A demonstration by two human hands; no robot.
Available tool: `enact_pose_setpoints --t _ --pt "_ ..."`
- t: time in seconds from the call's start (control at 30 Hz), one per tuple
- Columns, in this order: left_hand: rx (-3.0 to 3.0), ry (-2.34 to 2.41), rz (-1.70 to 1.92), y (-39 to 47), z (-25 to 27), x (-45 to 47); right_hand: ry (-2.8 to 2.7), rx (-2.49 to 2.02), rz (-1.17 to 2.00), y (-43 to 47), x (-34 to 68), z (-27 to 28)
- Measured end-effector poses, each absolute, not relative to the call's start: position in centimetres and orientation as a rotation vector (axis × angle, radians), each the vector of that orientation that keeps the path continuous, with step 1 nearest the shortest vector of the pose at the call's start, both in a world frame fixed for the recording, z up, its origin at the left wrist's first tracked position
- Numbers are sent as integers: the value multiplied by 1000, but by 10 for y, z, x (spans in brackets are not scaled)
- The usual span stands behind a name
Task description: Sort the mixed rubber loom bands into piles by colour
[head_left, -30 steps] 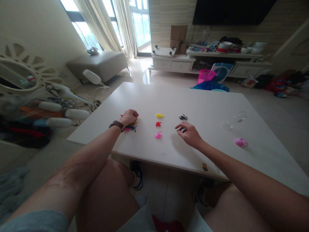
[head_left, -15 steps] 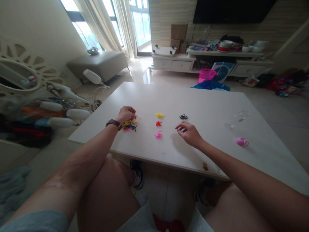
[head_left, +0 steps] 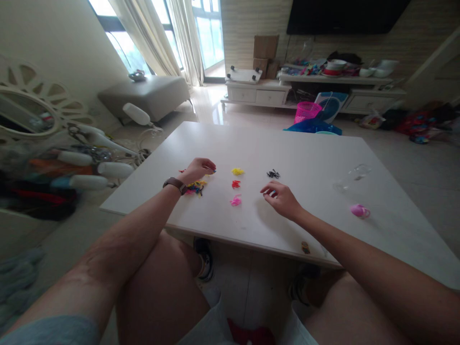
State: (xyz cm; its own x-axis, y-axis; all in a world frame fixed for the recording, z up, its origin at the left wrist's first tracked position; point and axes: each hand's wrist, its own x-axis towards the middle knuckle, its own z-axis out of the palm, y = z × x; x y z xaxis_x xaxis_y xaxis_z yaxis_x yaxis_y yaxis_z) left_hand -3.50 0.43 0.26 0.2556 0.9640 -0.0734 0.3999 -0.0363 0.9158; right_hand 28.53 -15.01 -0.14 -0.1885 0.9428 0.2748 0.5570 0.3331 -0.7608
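Observation:
My left hand (head_left: 200,169) hovers just beyond a mixed heap of coloured rubber bands (head_left: 196,188), its fingertips pinched on a small dark blue rubber band (head_left: 214,171). The wrist partly covers the heap. Right of it, a yellow pile (head_left: 237,171), a red pile (head_left: 235,184) and a pink pile (head_left: 235,201) form a column on the white table (head_left: 215,143). A black pile (head_left: 273,174) lies farther right. Just in front of that pile rests my right hand (head_left: 280,196), fingers curved and apart, with nothing visible in them.
A clear plastic container (head_left: 352,177) lies at the table's right, with a pink rounded object (head_left: 360,211) nearer me. A small yellow-brown item (head_left: 305,247) sits by the front edge. White lamp shades (head_left: 117,170) stand close to the left edge.
My left hand has moved right from the mixed heap, a dark blue band now showing at its fingertips. Some red bands at the heap's far left have come into view. My right hand stays put.

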Motion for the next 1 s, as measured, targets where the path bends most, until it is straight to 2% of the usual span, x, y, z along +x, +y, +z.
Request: enact_pose_setpoints --t 0.5,1.0 --pt "1628 798 606 -44 20 60 -2280 -1234 479 -159 286 -7" --pt "1630 740 586 -47 16 74 -2309 -1199 393 -157 287 -3"
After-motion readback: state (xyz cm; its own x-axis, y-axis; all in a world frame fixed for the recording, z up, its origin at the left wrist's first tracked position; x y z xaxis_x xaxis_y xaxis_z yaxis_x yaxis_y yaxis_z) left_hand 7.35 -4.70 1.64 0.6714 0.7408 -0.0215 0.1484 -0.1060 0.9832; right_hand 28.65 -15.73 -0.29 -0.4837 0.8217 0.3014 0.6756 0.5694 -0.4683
